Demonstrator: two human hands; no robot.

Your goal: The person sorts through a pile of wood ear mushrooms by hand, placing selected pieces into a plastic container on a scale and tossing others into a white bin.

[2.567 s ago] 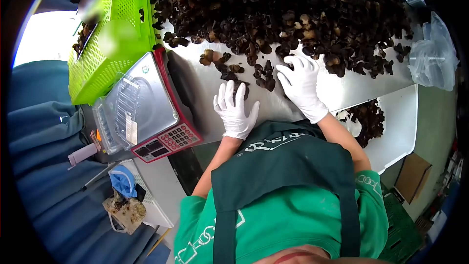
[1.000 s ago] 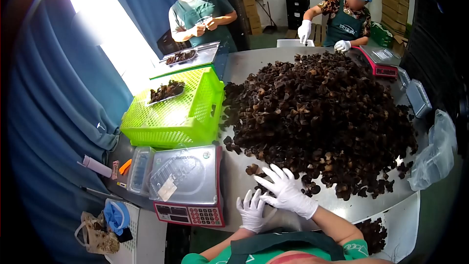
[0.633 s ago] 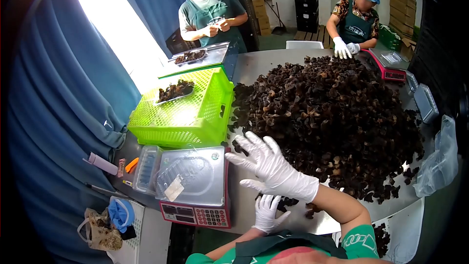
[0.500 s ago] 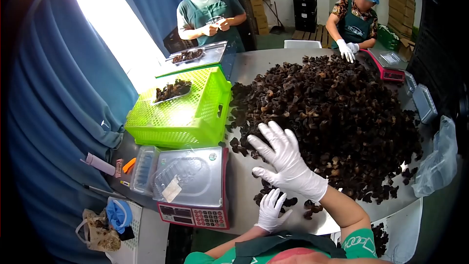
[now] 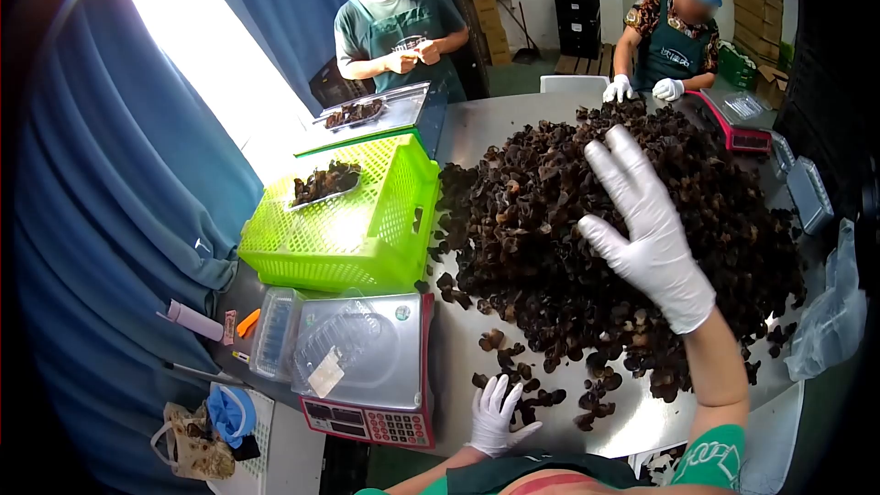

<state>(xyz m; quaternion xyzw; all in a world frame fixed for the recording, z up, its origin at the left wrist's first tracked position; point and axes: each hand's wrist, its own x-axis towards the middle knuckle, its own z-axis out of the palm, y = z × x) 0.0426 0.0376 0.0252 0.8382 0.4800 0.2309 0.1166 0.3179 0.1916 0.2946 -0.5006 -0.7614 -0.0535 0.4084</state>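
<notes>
A big heap of dark dried wood ear mushrooms (image 5: 550, 220) covers much of the metal table (image 5: 486, 115). Over the heap my right hand (image 5: 646, 229), in a white glove, is stretched out with its fingers apart and nothing in it. Close to the table's near edge, my gloved left hand (image 5: 496, 417) rests with fingers spread beside a few loose mushroom pieces (image 5: 541, 398). To its left stands a weighing scale (image 5: 371, 362) with a clear plastic tray (image 5: 339, 335) lying on its plate.
A green crate (image 5: 344, 220) carries a filled tray (image 5: 323, 185). Clear trays (image 5: 275, 335) stand left of the scale. A plastic bag (image 5: 830, 312) and a red scale (image 5: 733, 124) are at right. Two co-workers (image 5: 401, 37) (image 5: 674, 37) are across the table.
My right hand has swept right and farther over the heap. My left hand has shifted slightly left and down. The seated co-worker's gloved hands have moved apart.
</notes>
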